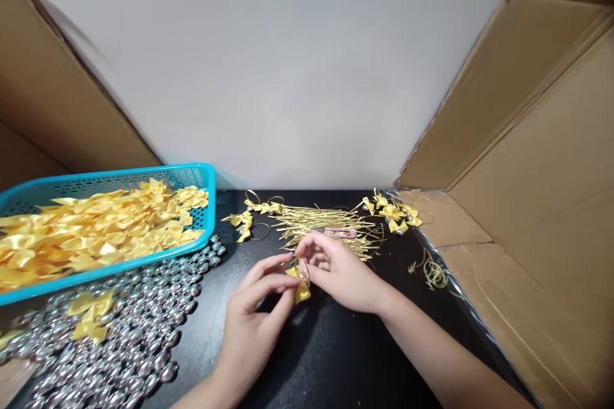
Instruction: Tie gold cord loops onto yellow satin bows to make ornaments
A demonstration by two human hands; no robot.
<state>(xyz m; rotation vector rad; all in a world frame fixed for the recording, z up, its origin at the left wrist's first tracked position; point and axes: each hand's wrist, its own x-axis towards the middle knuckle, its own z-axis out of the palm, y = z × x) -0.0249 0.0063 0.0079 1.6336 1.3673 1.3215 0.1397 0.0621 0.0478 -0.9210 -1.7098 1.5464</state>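
Observation:
Close together over the table, my left hand and my right hand meet at a small yellow ribbon bow. My left fingers pinch the bow from its left side. A gold tie loops up from the bow, and the thumb and index finger of my right hand are closed on it. The fingertips partly hide where tie and bow join. Just beyond my hands lies a pile of gold ties, with a pink-handled tool resting on it.
At left, a turquoise basket holds many yellow bows, with silver beads spread before it and loose bows on them. Bows with gold loops lie at the back right. Tangled gold cord sits near the right cardboard wall.

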